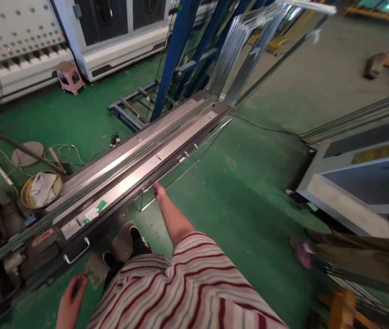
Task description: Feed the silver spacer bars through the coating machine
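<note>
1. Step in hand, apparently: your right hand (159, 189) works at the slim rods (181, 176) along the near edge of the counter (181, 138); whether its fingers grasp one, I cannot tell.
2. Next move: seemingly calls for a sure hold.
3. Your left hand (70, 302): released, loosely curled.
4. Count: two rods, two clear handles (77, 254).

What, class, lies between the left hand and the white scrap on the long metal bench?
The head view shows floor, then a silver handle on the dark side of the bench, between the left hand and the white scrap.
</note>
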Motion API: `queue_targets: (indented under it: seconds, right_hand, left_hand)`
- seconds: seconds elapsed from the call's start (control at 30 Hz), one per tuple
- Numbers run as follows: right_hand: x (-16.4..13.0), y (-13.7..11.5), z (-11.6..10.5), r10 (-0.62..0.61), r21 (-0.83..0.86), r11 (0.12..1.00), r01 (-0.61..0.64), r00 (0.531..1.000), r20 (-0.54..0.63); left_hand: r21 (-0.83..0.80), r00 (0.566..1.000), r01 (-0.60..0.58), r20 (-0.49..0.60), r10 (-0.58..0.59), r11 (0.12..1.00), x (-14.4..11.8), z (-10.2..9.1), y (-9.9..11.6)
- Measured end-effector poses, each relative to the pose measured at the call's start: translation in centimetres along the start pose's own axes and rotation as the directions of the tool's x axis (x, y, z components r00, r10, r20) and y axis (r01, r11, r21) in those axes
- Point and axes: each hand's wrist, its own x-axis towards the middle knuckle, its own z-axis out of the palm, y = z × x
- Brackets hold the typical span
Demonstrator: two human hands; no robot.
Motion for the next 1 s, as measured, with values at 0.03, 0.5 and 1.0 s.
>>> queue_targets:
  seconds: [0.03,0.5,1.0]
  right_hand:
    - [-0.5,0.4,-0.2,0.028,0.006,1.0,-0.028,1.0,0.005]
    - [-22.5,6.5,7.2,-0.002,-0.383,0.831,0.402,0.692,0.722]
    - [-18.6,4.8,7.4,-0.157,-0.554,0.42,0.719,0.659,0.736]
  left_hand:
    - [0.028,1.0,-0.029,0.012,0.028,0.999,0.8,0.1,0.6]
    - [0.562,0.957,-0.215,0.282,0.059,0.798,7.5,4.7,4.0]
    - [0.516,0.994,-0.081,0.106,0.03,0.853,2.2,-1.3,-2.9]
